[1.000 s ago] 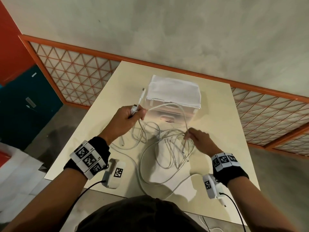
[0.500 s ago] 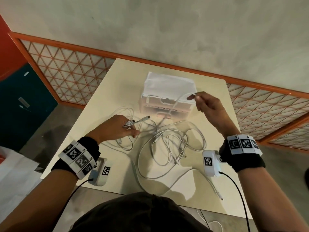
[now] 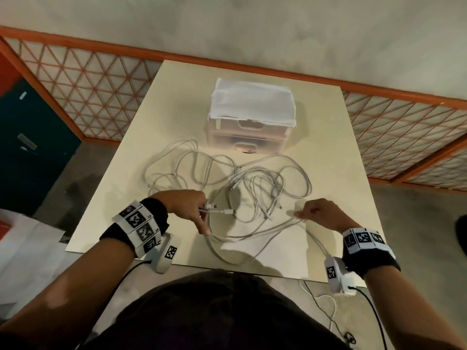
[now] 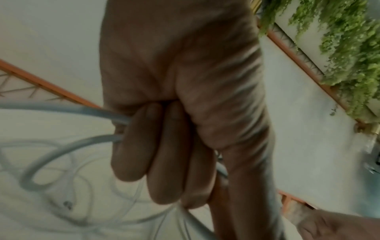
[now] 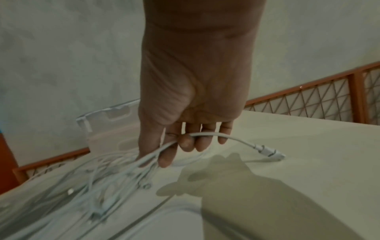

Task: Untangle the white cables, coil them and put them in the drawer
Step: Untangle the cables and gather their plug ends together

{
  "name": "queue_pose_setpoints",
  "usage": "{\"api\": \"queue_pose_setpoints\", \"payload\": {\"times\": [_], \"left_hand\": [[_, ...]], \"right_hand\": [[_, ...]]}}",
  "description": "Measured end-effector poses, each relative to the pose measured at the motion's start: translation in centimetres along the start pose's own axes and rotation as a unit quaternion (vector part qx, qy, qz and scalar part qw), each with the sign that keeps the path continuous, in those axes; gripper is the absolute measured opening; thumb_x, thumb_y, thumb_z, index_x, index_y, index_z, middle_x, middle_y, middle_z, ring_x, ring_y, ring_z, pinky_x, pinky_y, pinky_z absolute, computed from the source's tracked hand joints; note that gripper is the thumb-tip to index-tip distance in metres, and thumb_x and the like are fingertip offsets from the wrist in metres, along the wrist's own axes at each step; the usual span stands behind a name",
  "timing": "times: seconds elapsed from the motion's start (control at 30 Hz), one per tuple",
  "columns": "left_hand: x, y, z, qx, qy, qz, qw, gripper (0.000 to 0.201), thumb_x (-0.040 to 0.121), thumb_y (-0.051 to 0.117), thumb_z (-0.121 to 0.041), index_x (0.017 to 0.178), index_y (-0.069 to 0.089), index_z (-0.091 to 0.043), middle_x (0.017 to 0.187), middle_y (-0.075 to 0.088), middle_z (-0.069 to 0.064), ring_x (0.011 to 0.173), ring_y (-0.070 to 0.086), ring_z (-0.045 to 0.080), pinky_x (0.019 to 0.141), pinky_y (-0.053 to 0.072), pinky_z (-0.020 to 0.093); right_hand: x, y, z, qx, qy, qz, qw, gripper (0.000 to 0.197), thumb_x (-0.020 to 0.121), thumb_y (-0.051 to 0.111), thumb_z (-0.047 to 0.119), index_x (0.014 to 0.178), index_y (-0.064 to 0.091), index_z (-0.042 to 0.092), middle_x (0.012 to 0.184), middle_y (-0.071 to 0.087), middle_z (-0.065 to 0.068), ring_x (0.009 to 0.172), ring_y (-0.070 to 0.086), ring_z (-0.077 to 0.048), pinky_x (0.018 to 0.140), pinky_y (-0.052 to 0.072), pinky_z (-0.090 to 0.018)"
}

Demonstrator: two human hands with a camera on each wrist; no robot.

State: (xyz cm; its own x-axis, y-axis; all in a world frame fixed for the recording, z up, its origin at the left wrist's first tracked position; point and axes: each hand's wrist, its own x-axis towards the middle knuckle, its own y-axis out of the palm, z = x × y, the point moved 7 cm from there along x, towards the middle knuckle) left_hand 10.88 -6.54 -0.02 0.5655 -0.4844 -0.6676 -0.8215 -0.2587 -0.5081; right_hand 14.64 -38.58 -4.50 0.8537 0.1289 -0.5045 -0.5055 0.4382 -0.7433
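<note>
I see my left hand (image 3: 188, 207) and right hand (image 3: 319, 213) each gripping white cables (image 3: 252, 190), tangle mid-frame, below closed drawer unit (image 3: 250, 122) w/ cloth (image 3: 252, 102) atop.

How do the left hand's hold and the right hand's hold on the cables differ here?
The left hand grips cable in a closed fist with connector ends poking out; the right hand pinches a single strand near its plug. The left hand's index finger points down at the table; the right hand's fingers stay curled. Both hold white cables.
</note>
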Motion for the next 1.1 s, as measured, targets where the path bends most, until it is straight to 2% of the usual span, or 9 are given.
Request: {"api": "queue_pose_setpoints", "payload": {"times": [0.13,0.23,0.33,0.53,0.67,0.77,0.87,1.0,1.1], "left_hand": [[1.0,2.7,0.3,0.009,-0.011,0.044,0.999,0.022,0.074,0.079,-0.037,0.077,0.076,-0.015,0.034,0.039,-0.011,0.038,0.036,0.006,0.046,0.025,0.018],[1.8,3.4,1.1,-0.020,-0.007,0.042,0.999,0.037,0.067,0.075,-0.058,0.079,0.077,-0.023,0.053,0.042,-0.003,0.056,0.035,0.019,0.057,0.026,0.033],[2.1,2.8,1.6,-0.051,0.004,0.017,0.999,0.058,0.056,0.067,-0.077,0.092,0.075,-0.033,0.077,0.056,0.004,0.072,0.046,0.020,0.067,0.033,0.036],[-0.2,0.3,-0.4,-0.100,0.051,-0.065,0.992,0.027,0.084,0.065,-0.048,0.081,0.076,-0.023,0.061,0.039,0.010,0.057,0.033,0.025,0.052,0.027,0.030],[-1.1,-0.4,-0.8,-0.135,0.071,-0.119,0.981,0.021,0.089,0.064,-0.036,0.084,0.073,-0.018,0.060,0.047,0.011,0.057,0.041,0.018,0.054,0.031,0.019],[-1.5,-2.2,-0.7,-0.170,0.079,-0.240,0.953,0.015,0.087,0.067,-0.032,0.088,0.073,-0.018,0.078,0.066,0.018,0.069,0.055,0.011,0.068,0.039,0.026],[-2.4,-4.6,-1.4,-0.229,0.102,-0.374,0.893,0.010,0.081,0.074,-0.027,0.091,0.071,-0.029,0.046,0.039,-0.011,0.045,0.037,0.002,0.053,0.029,0.020],[-2.6,-5.4,-3.7,-0.292,0.173,-0.372,0.864,0.039,0.064,0.080,-0.038,0.100,0.067,-0.036,0.047,0.023,-0.011,0.048,0.022,0.006,0.051,0.019,0.022],[-2.8,-5.6,-5.2,-0.273,0.205,-0.372,0.863,0.018,0.076,0.071,-0.048,0.089,0.070,-0.035,0.049,0.044,-0.006,0.049,0.033,0.019,0.055,0.029,0.028]], "right_hand": [[0.1,1.1,1.0,-0.062,-0.015,-0.022,0.998,0.025,0.072,0.077,0.042,0.061,0.058,0.031,0.071,0.059,0.012,0.076,0.055,-0.007,0.086,0.038,-0.038],[0.3,1.7,4.5,-0.009,-0.106,-0.049,0.993,0.016,0.075,0.076,0.018,0.071,0.062,0.024,0.075,0.059,0.005,0.066,0.048,0.003,0.072,0.040,-0.024],[0.7,3.2,7.7,0.023,-0.166,-0.019,0.986,0.010,0.080,0.072,0.014,0.082,0.062,0.012,0.076,0.059,-0.001,0.062,0.049,-0.001,0.061,0.038,-0.018],[2.0,6.0,9.6,-0.071,-0.163,0.006,0.984,0.037,0.080,0.070,0.012,0.067,0.038,0.025,0.087,0.049,-0.007,0.083,0.051,-0.023,0.070,0.031,-0.027],[2.1,4.2,10.7,-0.065,-0.172,-0.040,0.982,0.013,0.088,0.058,0.007,0.082,0.068,0.001,0.087,0.068,-0.023,0.086,0.066,-0.035,0.077,0.049,-0.035],[1.6,0.4,12.4,-0.003,-0.167,-0.084,0.982,0.013,0.090,0.060,0.011,0.089,0.071,0.005,0.089,0.067,-0.018,0.071,0.068,-0.028,0.068,0.053,-0.026],[-0.9,-4.1,16.4,0.065,-0.218,-0.098,0.969,0.010,0.086,0.066,0.012,0.089,0.072,0.005,0.080,0.067,-0.007,0.065,0.066,-0.027,0.072,0.054,-0.037],[-5.3,-6.8,22.5,0.105,-0.304,-0.035,0.946,0.013,0.085,0.068,0.016,0.085,0.071,0.003,0.068,0.068,-0.005,0.055,0.063,-0.008,0.062,0.051,-0.018],[-6.5,-7.8,24.8,0.202,-0.337,-0.039,0.919,0.011,0.088,0.064,0.012,0.089,0.062,0.001,0.070,0.066,-0.010,0.057,0.064,-0.010,0.058,0.047,-0.017]]}}
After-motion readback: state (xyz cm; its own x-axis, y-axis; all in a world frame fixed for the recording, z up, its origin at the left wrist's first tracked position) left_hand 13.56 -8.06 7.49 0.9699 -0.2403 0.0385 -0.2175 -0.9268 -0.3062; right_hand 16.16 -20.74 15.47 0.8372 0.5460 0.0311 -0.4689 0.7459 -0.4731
